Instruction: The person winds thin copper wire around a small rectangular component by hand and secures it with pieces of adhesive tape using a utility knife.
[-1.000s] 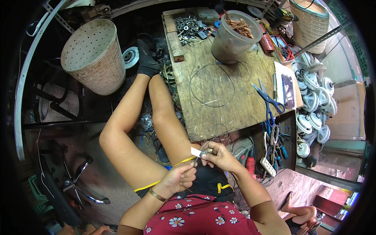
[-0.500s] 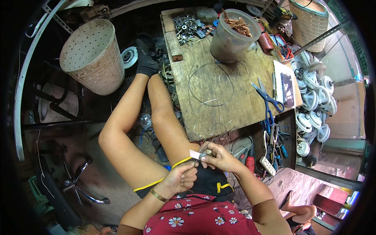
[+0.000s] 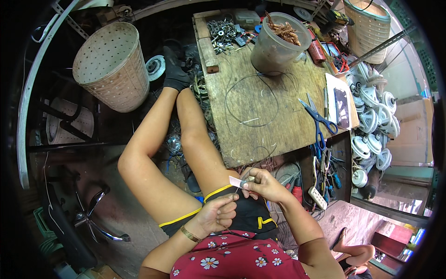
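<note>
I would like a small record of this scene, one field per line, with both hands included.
Left hand: curled closed; any held thing unclear
Right hand: pinching a small white piece
Table: worn wood
On table: open blue-handled scissors; translucent tub holding copper-coloured strands
Beside table, on the right: white wheel-shaped parts

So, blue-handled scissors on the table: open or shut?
Open: the scissors lie on the table with blades spread in a V and handle loops apart.
</note>
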A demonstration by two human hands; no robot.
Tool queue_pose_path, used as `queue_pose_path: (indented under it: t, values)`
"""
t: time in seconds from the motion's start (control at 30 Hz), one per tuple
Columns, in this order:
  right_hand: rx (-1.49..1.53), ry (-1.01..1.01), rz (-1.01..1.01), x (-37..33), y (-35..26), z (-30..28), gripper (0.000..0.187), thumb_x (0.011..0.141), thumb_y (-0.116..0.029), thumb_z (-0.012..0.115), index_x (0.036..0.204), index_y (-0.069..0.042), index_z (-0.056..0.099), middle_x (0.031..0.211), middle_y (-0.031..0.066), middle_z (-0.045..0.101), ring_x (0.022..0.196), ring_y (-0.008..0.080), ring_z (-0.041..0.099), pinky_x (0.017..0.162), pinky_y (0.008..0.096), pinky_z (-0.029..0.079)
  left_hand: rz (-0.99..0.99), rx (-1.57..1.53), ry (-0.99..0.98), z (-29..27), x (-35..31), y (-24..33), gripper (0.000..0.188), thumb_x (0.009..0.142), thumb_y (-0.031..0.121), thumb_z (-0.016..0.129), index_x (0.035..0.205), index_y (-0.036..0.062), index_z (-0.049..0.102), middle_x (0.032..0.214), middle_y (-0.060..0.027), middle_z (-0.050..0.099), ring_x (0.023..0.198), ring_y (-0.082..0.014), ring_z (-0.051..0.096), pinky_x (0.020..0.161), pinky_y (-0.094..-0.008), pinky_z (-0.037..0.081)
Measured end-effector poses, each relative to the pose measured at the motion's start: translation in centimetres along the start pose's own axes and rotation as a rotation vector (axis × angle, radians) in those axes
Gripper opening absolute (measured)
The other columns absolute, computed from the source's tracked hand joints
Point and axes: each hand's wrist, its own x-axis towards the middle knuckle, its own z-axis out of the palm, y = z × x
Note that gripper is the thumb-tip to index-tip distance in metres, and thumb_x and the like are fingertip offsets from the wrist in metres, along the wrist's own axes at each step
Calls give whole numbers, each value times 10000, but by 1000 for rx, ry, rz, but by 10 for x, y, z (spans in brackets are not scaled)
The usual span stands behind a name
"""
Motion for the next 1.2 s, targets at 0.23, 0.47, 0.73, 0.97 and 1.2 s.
queue_pose_path:
  t: [0.23, 0.47, 0.73, 0.97, 1.2]
  values:
    - [-19, 12, 5, 0, 6, 0, 151, 884, -96, 573, 991, 3, 533, 685, 56, 599, 540, 74, 497, 459, 201, 362, -1, -18, 0, 3, 7, -8, 193, 993, 199, 333, 1037, 80, 478, 503, 48, 223, 402, -44, 211, 356, -181, 178]
    - [-82, 68, 8, -2, -3, 1, 142, 880, -94, 578, 978, 2, 542, 680, 45, 597, 530, 69, 489, 449, 195, 352, 23, 2, 7, 6, 7, -6, 188, 994, 200, 330, 1052, 83, 466, 501, 47, 221, 407, -43, 217, 355, -181, 176]
    - [-171, 25, -50, 1, -5, -13, 147, 880, -92, 566, 982, 15, 568, 649, 44, 591, 523, 74, 517, 450, 184, 371, 31, -74, -43, 9, 7, -10, 199, 994, 190, 325, 1027, 77, 486, 505, 49, 223, 408, -44, 216, 355, -178, 178]
    - [-72, 187, -20, -5, -9, -31, 261, 870, -162, 596, 1061, -10, 506, 638, 36, 575, 521, 85, 524, 449, 194, 383, 58, 20, 20, 7, 3, -8, 192, 990, 192, 329, 1025, 83, 483, 502, 54, 233, 410, -44, 221, 364, -181, 187]
    - [-13, -11, 3, -11, -3, 2, 259, 880, -183, 600, 1052, -25, 488, 644, 59, 579, 474, 74, 462, 440, 193, 348, 92, 206, 92, 7, 4, -2, 132, 976, 206, 386, 985, 113, 479, 507, 64, 250, 410, -34, 220, 366, -175, 173]
